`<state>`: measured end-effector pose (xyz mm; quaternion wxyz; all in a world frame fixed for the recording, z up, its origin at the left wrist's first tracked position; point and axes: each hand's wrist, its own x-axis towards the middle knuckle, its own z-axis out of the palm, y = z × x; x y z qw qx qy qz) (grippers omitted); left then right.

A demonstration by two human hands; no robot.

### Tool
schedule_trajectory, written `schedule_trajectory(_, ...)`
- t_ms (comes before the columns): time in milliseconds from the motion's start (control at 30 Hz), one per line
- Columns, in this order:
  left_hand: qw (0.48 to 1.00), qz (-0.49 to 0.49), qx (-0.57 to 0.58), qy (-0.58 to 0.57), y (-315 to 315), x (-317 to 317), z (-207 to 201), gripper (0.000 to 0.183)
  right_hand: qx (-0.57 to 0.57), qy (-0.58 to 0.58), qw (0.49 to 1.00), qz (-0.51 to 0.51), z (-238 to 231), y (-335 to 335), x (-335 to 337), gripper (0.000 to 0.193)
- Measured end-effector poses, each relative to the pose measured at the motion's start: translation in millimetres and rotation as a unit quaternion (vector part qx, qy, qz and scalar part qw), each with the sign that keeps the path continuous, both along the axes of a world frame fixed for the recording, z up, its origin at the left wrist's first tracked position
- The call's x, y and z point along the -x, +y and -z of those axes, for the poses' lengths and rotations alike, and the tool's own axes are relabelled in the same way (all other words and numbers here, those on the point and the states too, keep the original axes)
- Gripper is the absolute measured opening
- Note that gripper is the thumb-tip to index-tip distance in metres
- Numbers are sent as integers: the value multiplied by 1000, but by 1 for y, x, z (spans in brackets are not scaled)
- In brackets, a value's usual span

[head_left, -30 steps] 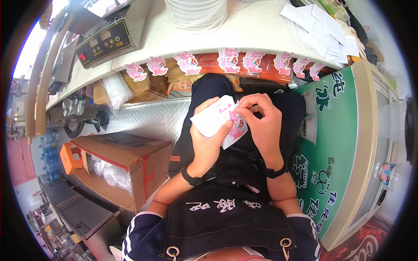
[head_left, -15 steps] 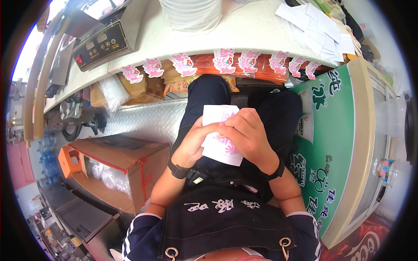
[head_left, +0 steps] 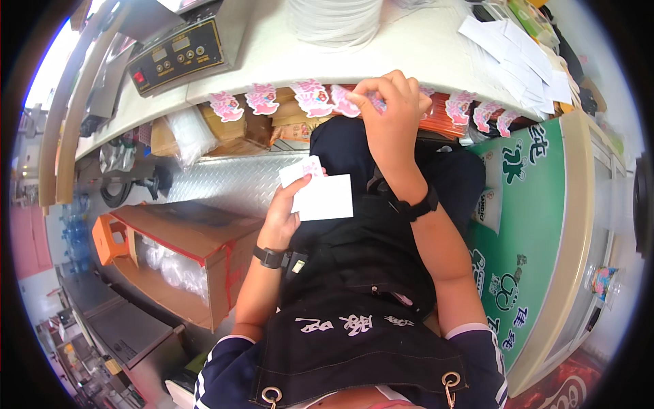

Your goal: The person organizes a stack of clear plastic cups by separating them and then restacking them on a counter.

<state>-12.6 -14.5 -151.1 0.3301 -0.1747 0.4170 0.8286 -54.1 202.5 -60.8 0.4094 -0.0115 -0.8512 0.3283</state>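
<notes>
My left hand (head_left: 285, 206) is closed on white sticker sheets (head_left: 325, 199) above my lap. The top of one with pink print sticks out past my thumb, and a plain white face lies toward the right. Reaching to the front edge of the counter, my right hand (head_left: 395, 109) pinches a pink cut-out sticker (head_left: 345, 101) between thumb and fingertips. That sticker overlaps its neighbour in a row of similar pink stickers (head_left: 311, 97) hanging along the edge. My right hand partly covers the stickers behind it.
On the white counter (head_left: 259, 65) stand a control box (head_left: 178, 58), stacked white lids or bowls (head_left: 334, 24) and a pile of white papers (head_left: 514, 58). An open cardboard box (head_left: 218, 286) is at left, a green-sided freezer (head_left: 524, 232) at right.
My right hand has left the sheet and moved up to the counter edge with a pink sticker. My left hand keeps the white sheets, now lower left and turned. The view has shifted slightly.
</notes>
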Motion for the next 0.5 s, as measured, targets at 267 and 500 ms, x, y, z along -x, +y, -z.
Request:
schedule_trajectory(267, 1000, 12, -1, 23, 3, -2, -17, 35, 175, 78, 981, -18, -41, 10, -36, 15)
schedule_trajectory(500, 995, 60, -50, 57, 37, -7, -56, 36, 295, 262, 918, 26, -71, 89, -60, 29)
